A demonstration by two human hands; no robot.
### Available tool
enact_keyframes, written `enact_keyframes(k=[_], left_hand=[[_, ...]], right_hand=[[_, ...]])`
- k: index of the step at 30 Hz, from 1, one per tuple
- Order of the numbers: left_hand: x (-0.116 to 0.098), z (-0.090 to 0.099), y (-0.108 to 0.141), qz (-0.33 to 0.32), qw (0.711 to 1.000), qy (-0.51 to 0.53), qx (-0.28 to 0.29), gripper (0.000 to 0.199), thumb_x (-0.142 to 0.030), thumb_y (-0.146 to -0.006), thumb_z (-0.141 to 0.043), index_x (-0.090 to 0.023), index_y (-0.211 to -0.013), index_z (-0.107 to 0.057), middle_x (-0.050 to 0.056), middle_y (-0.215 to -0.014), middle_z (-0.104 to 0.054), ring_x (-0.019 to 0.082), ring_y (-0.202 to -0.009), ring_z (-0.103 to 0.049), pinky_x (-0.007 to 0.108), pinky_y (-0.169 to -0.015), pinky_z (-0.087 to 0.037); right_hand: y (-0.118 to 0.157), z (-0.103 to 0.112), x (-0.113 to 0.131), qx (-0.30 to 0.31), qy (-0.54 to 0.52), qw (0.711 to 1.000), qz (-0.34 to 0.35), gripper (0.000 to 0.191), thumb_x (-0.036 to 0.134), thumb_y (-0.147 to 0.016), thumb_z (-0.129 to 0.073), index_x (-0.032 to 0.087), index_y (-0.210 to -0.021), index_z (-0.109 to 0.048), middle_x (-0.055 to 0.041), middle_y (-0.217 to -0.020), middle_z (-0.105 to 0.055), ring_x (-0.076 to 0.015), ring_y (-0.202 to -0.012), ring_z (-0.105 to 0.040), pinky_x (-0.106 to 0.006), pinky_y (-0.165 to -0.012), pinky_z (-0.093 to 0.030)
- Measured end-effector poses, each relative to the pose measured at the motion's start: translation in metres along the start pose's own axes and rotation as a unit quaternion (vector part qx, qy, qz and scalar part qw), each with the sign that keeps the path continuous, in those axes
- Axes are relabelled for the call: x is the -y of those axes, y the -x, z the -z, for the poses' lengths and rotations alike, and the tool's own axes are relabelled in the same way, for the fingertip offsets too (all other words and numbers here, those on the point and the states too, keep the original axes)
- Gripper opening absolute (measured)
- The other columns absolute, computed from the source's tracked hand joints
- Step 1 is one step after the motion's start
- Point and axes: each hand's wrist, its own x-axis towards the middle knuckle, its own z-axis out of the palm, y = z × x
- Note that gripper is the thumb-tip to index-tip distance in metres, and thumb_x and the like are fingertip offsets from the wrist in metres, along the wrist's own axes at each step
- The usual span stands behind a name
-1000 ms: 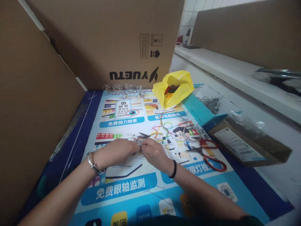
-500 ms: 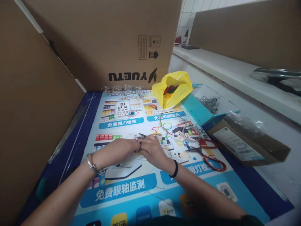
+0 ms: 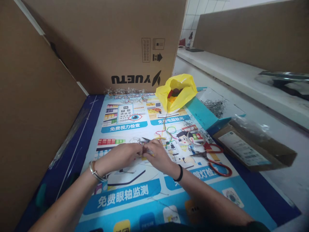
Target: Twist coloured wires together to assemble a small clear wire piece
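Over the middle of the printed sheet, my left hand (image 3: pixel 126 153) and my right hand (image 3: pixel 156 154) meet with fingers closed at the tips. Whatever they pinch is too small or hidden by the fingers to make out. A dark pointed metal tip (image 3: pixel 145 139) shows just beyond the fingertips, beside tangled thin wire (image 3: pixel 135 140). Some yellow (image 3: pixel 161 138) lies right behind my right hand, its kind unclear. Red, green and yellow threads (image 3: pixel 169 131) run from there toward a yellow bag (image 3: pixel 180 96). Scissors (image 3: pixel 207 156) with red handles lie open right of my right hand.
A clear tape roll (image 3: pixel 196 137) lies above the scissors. At the right stand a cardboard box (image 3: pixel 246 151) and a blue-edged box (image 3: pixel 201 112) holding short wires (image 3: pixel 217 107). Wire scraps (image 3: pixel 127 91) line the big cardboard wall (image 3: pixel 96 42). Long wires (image 3: pixel 70 138) lie left.
Both hands stay together in nearly the same place; the fingers have shifted slightly, with my right thumb a little farther out. The surrounding things have not moved.
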Motion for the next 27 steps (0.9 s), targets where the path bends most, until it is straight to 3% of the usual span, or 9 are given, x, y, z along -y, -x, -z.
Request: enact_keyframes(k=[11,18,27], left_hand=[[-0.002,-0.003,0.003,0.012,0.990,0.131,-0.047,0.014,-0.020,-0.084,-0.043,-0.020,-0.082,-0.057,0.000,-0.083,-0.063,0.016,-0.078,-0.056,0.026,-0.070,-0.039],[0.005,-0.009,0.007,0.047,0.955,0.272,-0.108,0.010,-0.018,-0.083,-0.043,-0.018,-0.077,-0.051,-0.004,-0.065,-0.053,0.011,-0.062,-0.051,0.023,-0.062,-0.039],[0.009,-0.023,0.015,0.037,0.909,0.398,-0.117,0.013,-0.027,-0.089,-0.042,-0.018,-0.081,-0.047,-0.004,-0.066,-0.048,0.010,-0.061,-0.046,0.023,-0.060,-0.038]], right_hand=[[-0.001,0.002,0.003,-0.034,-0.073,0.997,0.005,0.019,0.002,-0.075,-0.057,0.021,-0.074,-0.059,0.0012,-0.073,-0.061,-0.0161,-0.079,-0.054,-0.030,-0.075,-0.043],[0.000,0.005,0.007,-0.103,-0.058,0.988,0.104,0.018,0.017,-0.079,-0.059,0.021,-0.096,-0.058,-0.0049,-0.095,-0.064,-0.0186,-0.093,-0.055,-0.037,-0.085,-0.041],[0.004,-0.003,0.018,-0.109,0.024,0.990,0.082,0.029,0.019,-0.074,-0.060,0.020,-0.102,-0.055,-0.0088,-0.105,-0.058,-0.0250,-0.101,-0.048,-0.042,-0.090,-0.039]])
